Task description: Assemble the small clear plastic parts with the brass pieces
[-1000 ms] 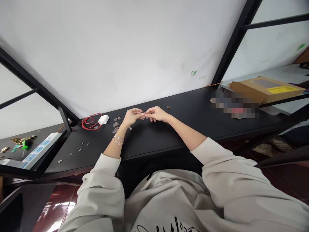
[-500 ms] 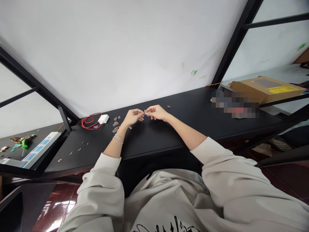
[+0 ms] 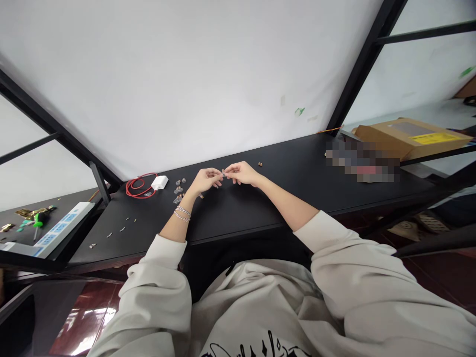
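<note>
Both of my hands meet over the black table [image 3: 238, 213], fingertips pinched around one small clear piece [image 3: 223, 173]. My left hand [image 3: 206, 180], with a silver bracelet on the wrist, grips it from the left. From the right, my right hand [image 3: 240, 173] pinches the same piece between thumb and fingers. The fingers cover much of it, so its exact kind cannot be made out. Beside my left hand lie several small clear pieces with copper-coloured parts [image 3: 178, 190]. Two small copper-coloured bits [image 3: 260, 164] lie beyond my right hand.
A white charger plug [image 3: 159, 183] with a coiled red cable [image 3: 134, 187] lies at the left. Small metal bits [image 3: 122, 229] are scattered nearer the front left. A power strip [image 3: 61, 230] and green-handled screwdriver [image 3: 37, 221] lie farther left; a cardboard box [image 3: 409, 136] is at right.
The small clear piece has turned slightly between my fingertips. Both hands stay in nearly the same place.
</note>
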`<state>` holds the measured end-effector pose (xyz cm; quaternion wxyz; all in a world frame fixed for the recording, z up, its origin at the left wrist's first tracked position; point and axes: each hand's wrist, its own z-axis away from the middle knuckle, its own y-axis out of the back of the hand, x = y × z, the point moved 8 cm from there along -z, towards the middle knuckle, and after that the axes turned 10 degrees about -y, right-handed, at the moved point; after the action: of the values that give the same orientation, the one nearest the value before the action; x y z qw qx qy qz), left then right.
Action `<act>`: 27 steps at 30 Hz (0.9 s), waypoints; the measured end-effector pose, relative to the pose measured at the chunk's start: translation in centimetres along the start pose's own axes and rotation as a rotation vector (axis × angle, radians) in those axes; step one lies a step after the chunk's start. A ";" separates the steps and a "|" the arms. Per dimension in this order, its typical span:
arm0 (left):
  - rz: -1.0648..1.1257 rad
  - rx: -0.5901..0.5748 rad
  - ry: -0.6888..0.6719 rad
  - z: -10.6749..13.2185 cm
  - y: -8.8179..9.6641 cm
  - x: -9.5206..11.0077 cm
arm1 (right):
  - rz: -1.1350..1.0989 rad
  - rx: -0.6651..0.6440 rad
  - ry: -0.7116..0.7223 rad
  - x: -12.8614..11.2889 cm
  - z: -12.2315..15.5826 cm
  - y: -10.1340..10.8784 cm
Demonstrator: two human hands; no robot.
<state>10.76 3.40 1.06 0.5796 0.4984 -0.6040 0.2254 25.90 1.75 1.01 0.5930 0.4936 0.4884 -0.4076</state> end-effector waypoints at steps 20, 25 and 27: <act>-0.164 -0.009 -0.047 0.2 -0.2 0.6 | 0.056 0.011 0.059 -0.2 -0.1 0.1; -0.207 -0.041 -0.061 0.1 -0.3 0.6 | 0.123 0.001 0.081 0.0 -0.2 0.1; -0.205 -0.041 -0.049 0.0 -0.3 0.4 | 0.145 -0.004 0.098 0.1 -0.3 0.0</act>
<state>11.08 3.09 1.35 0.5947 0.5511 -0.5683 0.1401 25.90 2.05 0.94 0.5974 0.5459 0.4805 -0.3380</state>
